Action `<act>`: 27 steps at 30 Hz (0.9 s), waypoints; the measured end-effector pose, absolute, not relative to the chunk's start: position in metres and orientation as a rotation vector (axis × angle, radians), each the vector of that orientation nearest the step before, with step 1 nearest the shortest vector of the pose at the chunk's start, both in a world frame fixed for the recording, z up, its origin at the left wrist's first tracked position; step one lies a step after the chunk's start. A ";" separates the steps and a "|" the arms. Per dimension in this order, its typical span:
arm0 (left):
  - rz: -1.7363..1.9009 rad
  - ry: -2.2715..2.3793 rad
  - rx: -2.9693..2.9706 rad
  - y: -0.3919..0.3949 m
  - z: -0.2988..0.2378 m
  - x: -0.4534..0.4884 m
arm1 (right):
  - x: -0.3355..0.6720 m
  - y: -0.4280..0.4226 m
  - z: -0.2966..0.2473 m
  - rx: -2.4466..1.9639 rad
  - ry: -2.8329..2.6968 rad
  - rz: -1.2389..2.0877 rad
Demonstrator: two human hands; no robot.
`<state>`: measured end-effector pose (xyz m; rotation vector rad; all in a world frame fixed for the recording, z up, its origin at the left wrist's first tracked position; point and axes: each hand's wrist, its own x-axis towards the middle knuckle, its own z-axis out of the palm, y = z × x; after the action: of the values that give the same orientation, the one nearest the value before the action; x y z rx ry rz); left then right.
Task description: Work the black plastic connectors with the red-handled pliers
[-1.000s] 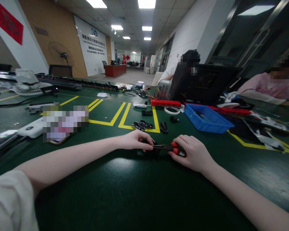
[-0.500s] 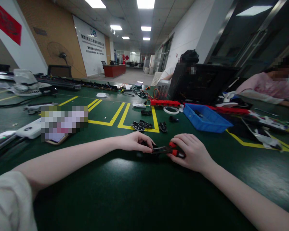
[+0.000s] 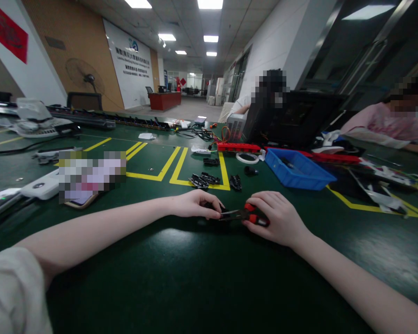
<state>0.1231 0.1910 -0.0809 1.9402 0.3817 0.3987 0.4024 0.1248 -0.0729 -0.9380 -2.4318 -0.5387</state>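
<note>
My right hand (image 3: pixel 277 217) is closed around the red-and-black handles of a pair of pliers (image 3: pixel 239 214), whose jaws point left. My left hand (image 3: pixel 199 204) pinches a small black part (image 3: pixel 222 208), mostly hidden behind its fingers. The jaws of the pliers meet this part at the left fingertips; whether they grip it I cannot tell. Just beyond my hands, several black plastic pieces (image 3: pixel 209 178) lie on the green table, one of them (image 3: pixel 235 182) to the right of the yellow tape. A further black piece (image 3: pixel 211 161) lies behind them.
A blue tray (image 3: pixel 299 178) with a dark item inside stands right of my hands. Behind are a red power strip (image 3: pixel 238 147), a white ring (image 3: pixel 247 158) and a black cylinder (image 3: pixel 251 170). A phone (image 3: pixel 87 190) lies left. Two people sit across the table.
Both hands keep nearly the same place and hold. The red handles look slightly shifted, and the whole view has moved a little.
</note>
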 end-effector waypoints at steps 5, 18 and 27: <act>0.374 0.385 1.897 0.191 -0.081 0.123 | 0.402 0.125 -0.072 -0.944 -2.410 -0.505; 0.413 0.378 1.956 0.193 -0.084 0.124 | 0.400 0.124 -0.072 -0.994 -2.433 -0.424; 0.372 0.381 1.981 0.187 -0.074 0.123 | 0.399 0.123 -0.070 -1.026 -2.461 -0.438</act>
<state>0.1230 0.1871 -0.0744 1.9806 0.3806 0.3720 0.3989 0.1228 -0.0699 -1.0264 -2.4610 -0.4382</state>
